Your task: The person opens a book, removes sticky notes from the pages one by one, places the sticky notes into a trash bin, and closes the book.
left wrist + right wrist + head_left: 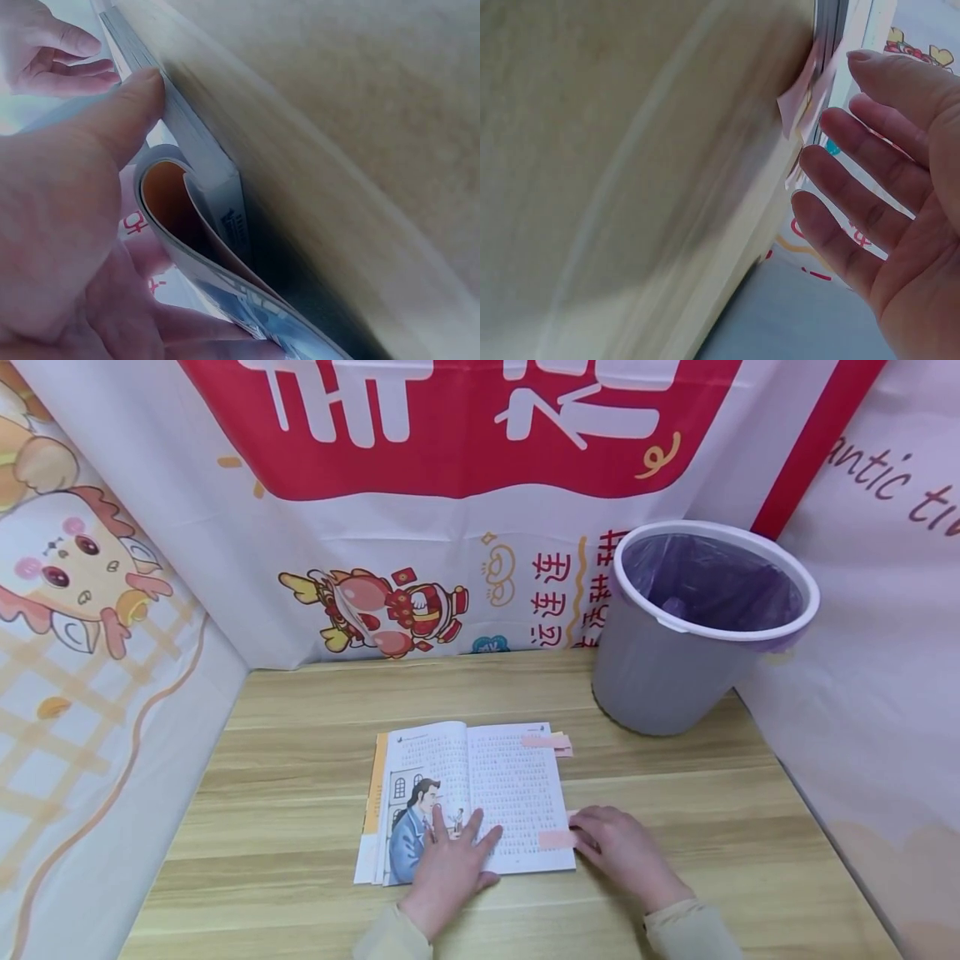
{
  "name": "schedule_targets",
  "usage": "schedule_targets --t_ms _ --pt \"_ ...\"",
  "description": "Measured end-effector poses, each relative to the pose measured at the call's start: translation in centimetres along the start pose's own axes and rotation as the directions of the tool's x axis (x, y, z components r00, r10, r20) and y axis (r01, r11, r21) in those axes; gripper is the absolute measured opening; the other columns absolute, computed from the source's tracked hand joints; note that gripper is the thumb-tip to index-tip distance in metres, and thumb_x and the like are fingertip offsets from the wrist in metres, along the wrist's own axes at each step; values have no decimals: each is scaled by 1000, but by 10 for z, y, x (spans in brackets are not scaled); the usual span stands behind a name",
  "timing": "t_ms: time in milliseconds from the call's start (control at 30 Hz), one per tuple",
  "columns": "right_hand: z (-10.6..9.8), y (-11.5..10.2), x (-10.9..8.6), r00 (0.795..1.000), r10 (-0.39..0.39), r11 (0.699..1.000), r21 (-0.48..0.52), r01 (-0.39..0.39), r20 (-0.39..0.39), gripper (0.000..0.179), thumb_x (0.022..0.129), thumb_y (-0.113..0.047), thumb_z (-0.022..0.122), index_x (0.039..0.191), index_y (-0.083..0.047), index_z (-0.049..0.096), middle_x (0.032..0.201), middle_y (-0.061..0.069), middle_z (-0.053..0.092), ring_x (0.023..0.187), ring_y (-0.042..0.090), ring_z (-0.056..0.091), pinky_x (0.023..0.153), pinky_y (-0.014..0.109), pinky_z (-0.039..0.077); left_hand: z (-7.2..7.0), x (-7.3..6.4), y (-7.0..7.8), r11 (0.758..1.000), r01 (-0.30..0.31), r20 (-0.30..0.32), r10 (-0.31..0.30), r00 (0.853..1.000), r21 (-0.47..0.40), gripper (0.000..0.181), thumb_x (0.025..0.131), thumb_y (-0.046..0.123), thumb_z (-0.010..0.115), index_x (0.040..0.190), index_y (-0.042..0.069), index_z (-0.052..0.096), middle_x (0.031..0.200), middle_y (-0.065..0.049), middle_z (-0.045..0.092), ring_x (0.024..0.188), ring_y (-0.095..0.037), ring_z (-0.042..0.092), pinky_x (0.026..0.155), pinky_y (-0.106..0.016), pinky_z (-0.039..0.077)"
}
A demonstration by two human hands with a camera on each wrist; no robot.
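An open book (517,793) lies on the wooden table, its right page covered in print and its left page bearing a drawing of a figure in blue. My left hand (452,868) rests spread across the lower part of both pages, near the centre fold. In the left wrist view, the left thumb (139,105) lies along the book's lower edge (199,142). My right hand (622,852) is beside the book's lower right edge, next to a pink sticky tab (557,839). The right wrist view has its fingers (870,157) loosely extended close to pink tabs (799,97), pinching nothing.
A grey trash bin (648,660) with a purple liner stands at the table's back right. Another group of pink tabs (561,743) sticks out at the book's upper right. Printed cloth (450,518) hangs behind the table and along both sides.
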State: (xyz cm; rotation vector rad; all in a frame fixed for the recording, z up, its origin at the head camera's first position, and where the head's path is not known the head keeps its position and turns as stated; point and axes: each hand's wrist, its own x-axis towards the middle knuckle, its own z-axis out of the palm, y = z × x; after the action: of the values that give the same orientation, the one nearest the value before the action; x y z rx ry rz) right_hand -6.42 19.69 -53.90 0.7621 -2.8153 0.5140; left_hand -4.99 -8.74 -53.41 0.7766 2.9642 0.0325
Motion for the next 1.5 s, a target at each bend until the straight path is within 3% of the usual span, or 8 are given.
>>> schedule_targets --t_ms 533,1500 --pt "6 -7 -4 1000 -20 996 -82 20 1 26 79 -10 83 104 -8 76 104 4 72 95 22 67 78 41 57 3 1 -4 1000 -17 -27 16 1000 -26 66 86 60 62 143 29 54 149 -12 46 117 -73 36 86 -73 45" --pt "1 -4 -8 998 -63 996 -61 63 0 23 81 -12 82 104 -9 77 102 3 74 95 20 68 83 41 57 5 0 -5 999 -33 -55 32 998 -26 65 86 60 64 143 29 54 149 -13 46 115 -74 36 83 -73 46"
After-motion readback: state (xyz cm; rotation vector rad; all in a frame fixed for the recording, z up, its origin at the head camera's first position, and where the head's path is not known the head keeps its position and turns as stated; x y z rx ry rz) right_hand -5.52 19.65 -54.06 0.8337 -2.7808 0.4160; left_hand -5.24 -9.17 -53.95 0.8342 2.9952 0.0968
